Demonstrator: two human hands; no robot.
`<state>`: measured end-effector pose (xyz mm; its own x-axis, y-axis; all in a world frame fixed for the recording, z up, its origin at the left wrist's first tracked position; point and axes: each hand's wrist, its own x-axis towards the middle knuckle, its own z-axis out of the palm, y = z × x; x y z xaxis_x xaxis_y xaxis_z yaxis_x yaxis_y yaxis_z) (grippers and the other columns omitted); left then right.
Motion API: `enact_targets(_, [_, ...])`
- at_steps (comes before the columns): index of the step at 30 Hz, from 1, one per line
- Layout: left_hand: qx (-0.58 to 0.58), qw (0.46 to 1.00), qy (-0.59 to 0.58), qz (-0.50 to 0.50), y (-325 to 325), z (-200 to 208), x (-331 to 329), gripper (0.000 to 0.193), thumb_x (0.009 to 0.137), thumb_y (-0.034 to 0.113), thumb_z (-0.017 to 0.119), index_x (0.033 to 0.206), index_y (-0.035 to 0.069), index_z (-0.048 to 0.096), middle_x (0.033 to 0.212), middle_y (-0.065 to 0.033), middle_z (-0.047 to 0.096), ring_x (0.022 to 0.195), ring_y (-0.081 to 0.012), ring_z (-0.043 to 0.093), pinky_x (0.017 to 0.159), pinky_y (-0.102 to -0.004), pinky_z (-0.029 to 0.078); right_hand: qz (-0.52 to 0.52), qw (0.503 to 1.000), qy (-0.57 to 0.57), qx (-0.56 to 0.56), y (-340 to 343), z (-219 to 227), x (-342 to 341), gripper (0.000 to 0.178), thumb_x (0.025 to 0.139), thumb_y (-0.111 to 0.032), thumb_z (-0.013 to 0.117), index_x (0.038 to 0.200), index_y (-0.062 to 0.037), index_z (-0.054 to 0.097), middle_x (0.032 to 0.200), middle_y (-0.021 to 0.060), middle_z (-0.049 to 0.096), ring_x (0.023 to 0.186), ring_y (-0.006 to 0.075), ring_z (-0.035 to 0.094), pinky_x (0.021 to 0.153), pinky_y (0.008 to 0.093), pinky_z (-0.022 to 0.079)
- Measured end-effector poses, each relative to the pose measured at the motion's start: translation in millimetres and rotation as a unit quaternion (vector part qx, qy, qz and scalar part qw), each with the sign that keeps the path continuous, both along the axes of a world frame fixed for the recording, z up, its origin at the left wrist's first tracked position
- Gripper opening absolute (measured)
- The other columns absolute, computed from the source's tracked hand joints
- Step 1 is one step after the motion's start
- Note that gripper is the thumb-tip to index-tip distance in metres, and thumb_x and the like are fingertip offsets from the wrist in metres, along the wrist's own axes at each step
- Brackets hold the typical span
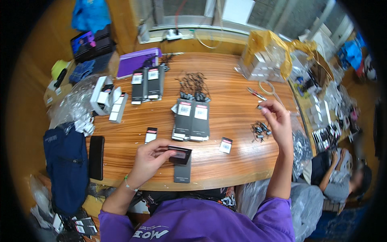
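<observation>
My left hand (155, 155) is closed on a dark hang tag (183, 156), thumb on top, just above the table's near edge. Partly under it lies a dark grey hang tag (182, 173). My right hand (276, 117) is raised on the right, thumb and forefinger pinched on a small dark piece that looks like a tag string's end (259, 107). Below that hand sits a small heap of black tag strings (260, 131). Ahead of my left hand stand two stacks of grey hang tags (191, 121), their black strings (192, 84) spread out behind them.
Small labelled tags (225, 145) (151, 135) lie on the wooden table. More tag stacks (147, 85), white boxes (117, 107) and a black phone (96, 157) are at left. Scissors (256, 94), tape roll (267, 86) and yellow-wrapped boxes (264, 64) are at right; another person (338, 181) sits beyond.
</observation>
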<state>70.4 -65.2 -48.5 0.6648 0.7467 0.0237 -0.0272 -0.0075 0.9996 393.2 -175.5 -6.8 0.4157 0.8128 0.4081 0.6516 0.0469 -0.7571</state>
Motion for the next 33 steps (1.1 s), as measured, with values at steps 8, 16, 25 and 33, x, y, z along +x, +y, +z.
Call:
enact_targets(8, [0.110, 0.992, -0.055, -0.017, 22, 22, -22, 0.015, 0.078, -0.003, 0.060, 0.092, -0.002, 0.062, 0.098, -0.0087, 0.063, 0.085, -0.0123, 0.060, 0.072, -0.0230, 0.049, 0.353, 0.920, -0.163, -0.047, 76, 48, -135, 0.025, 0.068, -0.004, 0.068, 0.092, -0.0046, 0.062, 0.073, 0.0052, 0.060, 0.070, 0.0195, 0.055, 0.069, 0.0307, 0.041])
enact_targets(16, [0.030, 0.998, -0.060, -0.013, 56, 40, -67, 0.014, 0.077, -0.001, 0.062, 0.090, -0.002, 0.062, 0.083, -0.0044, 0.064, 0.078, -0.0085, 0.059, 0.072, -0.0211, 0.047, 0.461, 0.878, 0.109, -0.064, 137, 38, -181, 0.017, 0.074, -0.005, 0.065, 0.090, -0.0012, 0.058, 0.070, 0.0023, 0.058, 0.063, 0.0091, 0.054, 0.060, 0.0252, 0.044])
enact_targets(25, [0.027, 0.998, -0.037, 0.047, 78, 36, -71, 0.014, 0.075, -0.004, 0.063, 0.088, -0.003, 0.062, 0.082, -0.0067, 0.064, 0.075, -0.0104, 0.061, 0.068, -0.0216, 0.048, 0.561, 0.651, 0.502, 0.091, 147, 36, -186, 0.017, 0.085, -0.008, 0.051, 0.098, 0.0033, 0.054, 0.086, 0.0195, 0.062, 0.084, 0.0260, 0.061, 0.077, 0.0340, 0.047])
enact_targets(33, [0.038, 0.994, -0.040, 0.090, 73, 38, -67, 0.017, 0.078, -0.003, 0.061, 0.094, -0.003, 0.059, 0.090, -0.0074, 0.063, 0.082, -0.0099, 0.060, 0.073, -0.0219, 0.049, 0.403, 0.840, 0.336, 0.137, 143, 34, -186, 0.013, 0.079, 0.003, 0.059, 0.092, 0.0042, 0.055, 0.087, 0.0118, 0.062, 0.084, 0.0138, 0.059, 0.075, 0.0246, 0.046])
